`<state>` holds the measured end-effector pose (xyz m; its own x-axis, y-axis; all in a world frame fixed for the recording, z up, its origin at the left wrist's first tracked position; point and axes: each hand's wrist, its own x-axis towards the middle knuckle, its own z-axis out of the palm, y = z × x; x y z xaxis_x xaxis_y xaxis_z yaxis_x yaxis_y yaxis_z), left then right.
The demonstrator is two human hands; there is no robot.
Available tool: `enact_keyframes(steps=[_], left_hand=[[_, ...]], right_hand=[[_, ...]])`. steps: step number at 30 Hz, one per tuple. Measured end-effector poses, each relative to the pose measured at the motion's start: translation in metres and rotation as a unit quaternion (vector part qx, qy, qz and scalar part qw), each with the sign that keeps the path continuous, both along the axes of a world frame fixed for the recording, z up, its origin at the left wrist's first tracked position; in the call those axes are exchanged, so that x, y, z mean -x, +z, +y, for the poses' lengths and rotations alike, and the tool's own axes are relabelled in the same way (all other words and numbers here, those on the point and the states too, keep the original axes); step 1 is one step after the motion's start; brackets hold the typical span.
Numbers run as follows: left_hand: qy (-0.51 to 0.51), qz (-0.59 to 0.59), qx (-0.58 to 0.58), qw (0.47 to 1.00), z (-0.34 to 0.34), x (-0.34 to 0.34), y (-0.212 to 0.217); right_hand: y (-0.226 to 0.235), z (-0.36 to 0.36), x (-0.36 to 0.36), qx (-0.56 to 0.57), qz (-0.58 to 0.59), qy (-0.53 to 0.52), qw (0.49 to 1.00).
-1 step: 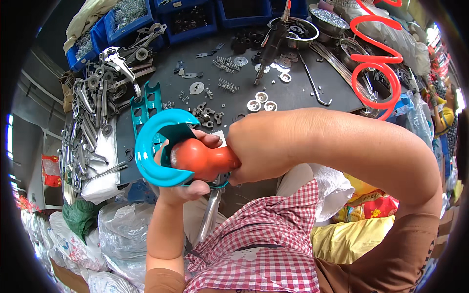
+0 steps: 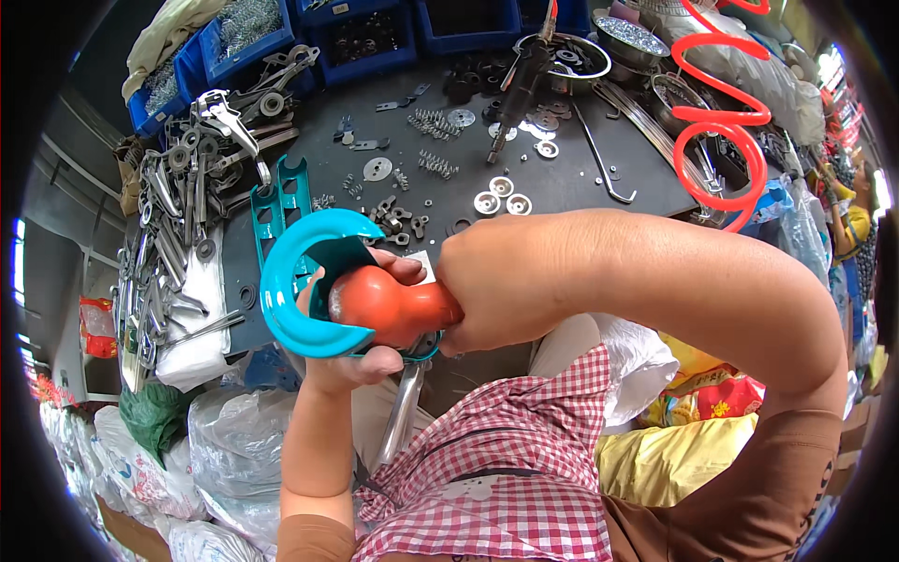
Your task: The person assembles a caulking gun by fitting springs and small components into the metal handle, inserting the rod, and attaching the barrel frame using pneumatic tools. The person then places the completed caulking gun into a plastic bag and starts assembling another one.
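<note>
My left hand [image 2: 348, 365] is wrapped round a turquoise metal frame [image 2: 286, 304] with a broad C-shaped rim. Inside that rim sits the round end of an orange-red bulb-shaped tool handle [image 2: 375, 302]. My right hand [image 2: 496, 281] grips the handle's narrower end in a closed fist, knuckles up; whatever lies beyond it is hidden. A turquoise slotted strip [image 2: 298, 192] extends past the rim toward the bench; I cannot tell whether it belongs to the frame. Below the fist, a silver metal lever [image 2: 403, 407] hangs down from the frame over my lap.
Silver metal levers [image 2: 192, 187] are heaped on the bench's left. Springs [image 2: 435, 122], washers [image 2: 377, 169] and three cup-shaped rings [image 2: 487, 201] lie mid-bench. A black power driver [image 2: 520, 94] hangs above, a red coiled hose [image 2: 721, 122] at right. Blue bins [image 2: 365, 70] line the back.
</note>
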<state>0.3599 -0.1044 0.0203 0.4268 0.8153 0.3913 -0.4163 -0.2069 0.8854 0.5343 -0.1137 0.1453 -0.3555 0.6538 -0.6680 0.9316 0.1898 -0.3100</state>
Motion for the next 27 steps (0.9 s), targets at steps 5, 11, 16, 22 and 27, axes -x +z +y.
enact_keyframes(steps=[5, 11, 16, 22, 27], left_hand=[[0.007, -0.011, 0.012, 1.0, -0.001, -0.002, 0.0], [0.006, 0.018, 0.01, 1.0, 0.0, 0.0, 0.0], [0.011, 0.003, -0.07, 0.997, 0.001, 0.002, -0.014], [0.02, 0.029, -0.096, 0.995, -0.001, 0.002, -0.009], [0.028, 0.049, -0.095, 0.994, 0.0, 0.005, -0.005]], right_hand=[[-0.005, 0.001, -0.001, 0.01, 0.001, -0.006, 1.0], [-0.005, 0.002, -0.005, 0.018, 0.006, -0.003, 1.0], [-0.004, 0.003, -0.005, 0.004, 0.001, 0.019, 1.0], [-0.001, 0.003, -0.006, 0.006, 0.022, 0.002, 1.0], [-0.002, 0.003, -0.007, -0.004, 0.026, -0.001, 1.0]])
